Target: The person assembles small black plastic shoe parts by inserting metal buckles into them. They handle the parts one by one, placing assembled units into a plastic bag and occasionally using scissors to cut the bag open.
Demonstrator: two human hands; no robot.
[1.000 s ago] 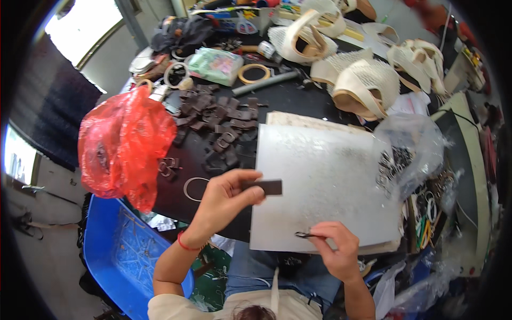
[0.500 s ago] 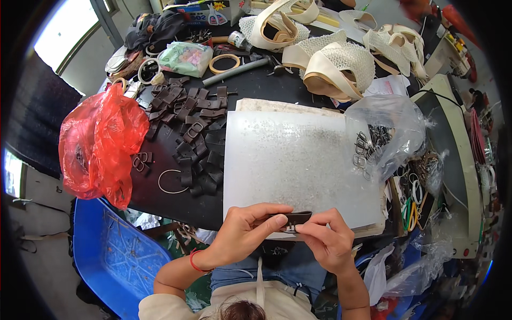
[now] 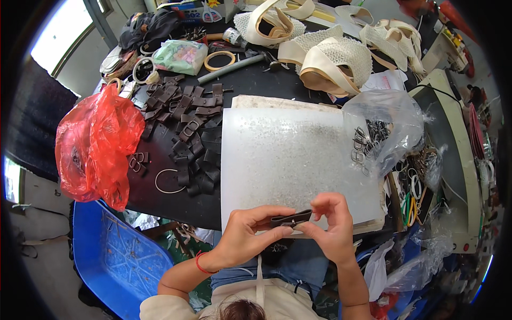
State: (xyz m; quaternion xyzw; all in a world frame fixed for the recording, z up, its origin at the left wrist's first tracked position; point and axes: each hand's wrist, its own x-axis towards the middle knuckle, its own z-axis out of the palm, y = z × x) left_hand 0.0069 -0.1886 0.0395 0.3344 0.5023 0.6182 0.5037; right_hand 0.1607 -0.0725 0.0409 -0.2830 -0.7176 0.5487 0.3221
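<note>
Both hands meet at the near edge of a white board (image 3: 290,157) that lies on the black table (image 3: 256,82). My left hand (image 3: 248,237) and my right hand (image 3: 330,229) pinch the two ends of a short dark leather strap (image 3: 290,218), folded into a loop. A small metal piece shows at the strap's fold, held by my right fingertips. A pile of similar dark straps (image 3: 186,133) with metal buckles lies left of the board.
A red plastic bag (image 3: 93,146) hangs over the table's left edge above a blue bin (image 3: 114,258). A clear bag of metal buckles (image 3: 376,133) sits right of the board. Woven cream bags (image 3: 333,56), tape rolls and tools crowd the far side.
My left hand brought the strap from over the board down to the near edge. My right hand rose from the board and both hands now grip the strap together.
</note>
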